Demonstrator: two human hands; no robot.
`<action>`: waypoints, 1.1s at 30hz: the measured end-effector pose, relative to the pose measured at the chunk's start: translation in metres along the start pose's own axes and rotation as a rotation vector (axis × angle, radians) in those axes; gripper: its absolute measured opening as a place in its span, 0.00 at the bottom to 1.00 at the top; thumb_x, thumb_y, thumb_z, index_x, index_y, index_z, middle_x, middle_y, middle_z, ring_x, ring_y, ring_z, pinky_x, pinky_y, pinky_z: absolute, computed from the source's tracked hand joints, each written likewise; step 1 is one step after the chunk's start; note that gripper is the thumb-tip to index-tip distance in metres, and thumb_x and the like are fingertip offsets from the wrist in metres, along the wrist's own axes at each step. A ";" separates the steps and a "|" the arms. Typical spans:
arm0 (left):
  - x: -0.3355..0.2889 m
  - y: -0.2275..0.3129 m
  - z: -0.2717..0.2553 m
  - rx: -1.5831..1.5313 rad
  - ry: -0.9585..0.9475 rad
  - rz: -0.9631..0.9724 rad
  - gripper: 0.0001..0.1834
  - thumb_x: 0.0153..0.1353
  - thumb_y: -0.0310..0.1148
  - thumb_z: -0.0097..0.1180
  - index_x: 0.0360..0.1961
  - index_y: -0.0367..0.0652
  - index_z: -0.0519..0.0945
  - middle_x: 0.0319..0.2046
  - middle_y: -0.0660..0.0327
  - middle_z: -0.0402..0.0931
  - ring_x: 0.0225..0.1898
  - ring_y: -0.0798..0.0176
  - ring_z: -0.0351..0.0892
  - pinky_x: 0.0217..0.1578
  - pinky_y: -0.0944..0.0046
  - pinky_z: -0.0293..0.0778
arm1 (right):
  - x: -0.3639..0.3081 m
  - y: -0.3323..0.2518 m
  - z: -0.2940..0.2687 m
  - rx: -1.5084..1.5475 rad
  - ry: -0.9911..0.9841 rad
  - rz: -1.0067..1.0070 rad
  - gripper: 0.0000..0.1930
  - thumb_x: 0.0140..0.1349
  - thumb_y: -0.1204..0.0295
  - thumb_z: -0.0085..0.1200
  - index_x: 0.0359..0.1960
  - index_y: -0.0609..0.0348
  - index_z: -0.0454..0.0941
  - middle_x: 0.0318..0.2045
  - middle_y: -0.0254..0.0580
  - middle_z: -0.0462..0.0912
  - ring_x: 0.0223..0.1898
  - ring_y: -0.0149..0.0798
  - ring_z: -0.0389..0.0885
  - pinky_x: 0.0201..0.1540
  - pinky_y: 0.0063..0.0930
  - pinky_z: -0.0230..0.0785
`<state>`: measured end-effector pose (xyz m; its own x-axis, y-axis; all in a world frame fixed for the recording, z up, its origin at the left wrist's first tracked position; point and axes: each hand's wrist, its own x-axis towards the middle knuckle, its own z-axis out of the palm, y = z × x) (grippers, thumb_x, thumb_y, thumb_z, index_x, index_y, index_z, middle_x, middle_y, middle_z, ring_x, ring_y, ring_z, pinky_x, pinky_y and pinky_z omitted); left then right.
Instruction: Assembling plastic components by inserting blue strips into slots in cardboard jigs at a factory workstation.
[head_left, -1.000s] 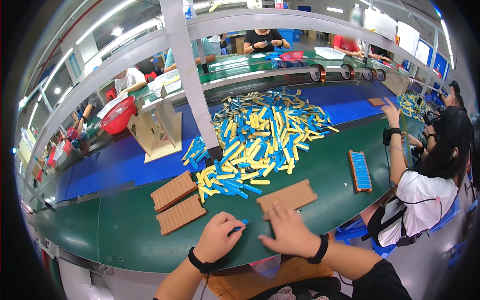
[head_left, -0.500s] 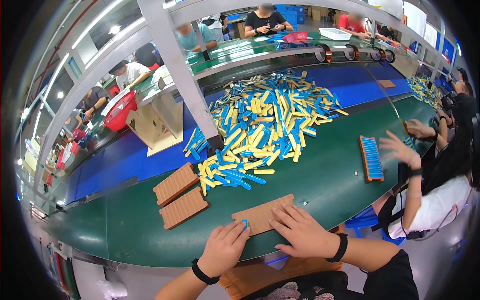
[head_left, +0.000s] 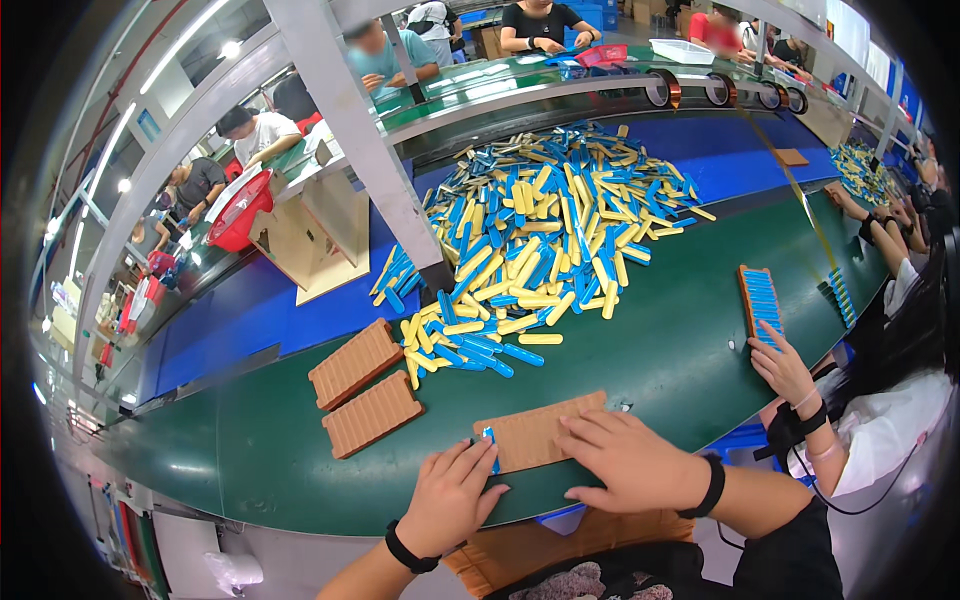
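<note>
L hand [head_left: 450,492] at L end of brown tray [head_left: 538,440], w/ fingertips on blue strip [head_left: 492,447]; pinch or mere press, cannot tell. R hand [head_left: 632,460] on same tray's R part, w/ fingers loosely spread, unclenched. Tray on green worktop [head_left: 270,475], nr person's edge. To L, 2 ridged trays [head_left: 373,415] side by side; beyond, pile of blue & yellow strips [head_left: 540,240]. At R, co-worker's hand [head_left: 785,372] on blue-filled tray [head_left: 762,300].
</note>
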<state>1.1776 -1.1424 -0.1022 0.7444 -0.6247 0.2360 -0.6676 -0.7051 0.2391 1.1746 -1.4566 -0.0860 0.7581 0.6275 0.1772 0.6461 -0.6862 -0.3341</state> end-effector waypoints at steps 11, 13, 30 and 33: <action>0.001 -0.017 -0.014 -0.048 -0.176 0.047 0.37 0.65 0.47 0.75 0.70 0.39 0.79 0.72 0.50 0.75 0.70 0.41 0.75 0.65 0.43 0.73 | 0.146 0.086 -0.001 0.109 -0.076 0.312 0.21 0.65 0.59 0.75 0.45 0.68 0.88 0.45 0.62 0.89 0.51 0.62 0.89 0.55 0.52 0.82; 0.001 -0.020 -0.015 -0.054 -0.166 0.056 0.37 0.65 0.47 0.74 0.70 0.39 0.79 0.72 0.50 0.75 0.71 0.41 0.75 0.65 0.43 0.73 | 0.157 0.087 0.005 0.050 -0.107 0.337 0.22 0.62 0.60 0.77 0.46 0.68 0.88 0.42 0.62 0.89 0.50 0.63 0.90 0.55 0.52 0.82; 0.022 -0.051 -0.014 -0.286 -0.212 -0.012 0.48 0.60 0.49 0.81 0.76 0.38 0.72 0.70 0.43 0.75 0.71 0.37 0.74 0.71 0.42 0.71 | 0.129 0.050 -0.011 0.436 -0.158 0.415 0.18 0.66 0.70 0.75 0.52 0.61 0.80 0.31 0.45 0.90 0.35 0.46 0.91 0.39 0.39 0.79; 0.021 -0.040 -0.013 -0.352 -0.214 -0.038 0.50 0.59 0.49 0.82 0.76 0.37 0.72 0.68 0.43 0.77 0.69 0.36 0.75 0.71 0.43 0.72 | 0.093 0.008 -0.008 0.574 -0.173 0.372 0.17 0.66 0.71 0.73 0.50 0.59 0.76 0.26 0.41 0.89 0.29 0.42 0.90 0.33 0.39 0.76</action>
<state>1.2196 -1.1227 -0.0945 0.7305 -0.6823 0.0289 -0.5773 -0.5944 0.5598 1.2508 -1.4071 -0.0647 0.8642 0.4710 -0.1771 0.1621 -0.5937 -0.7882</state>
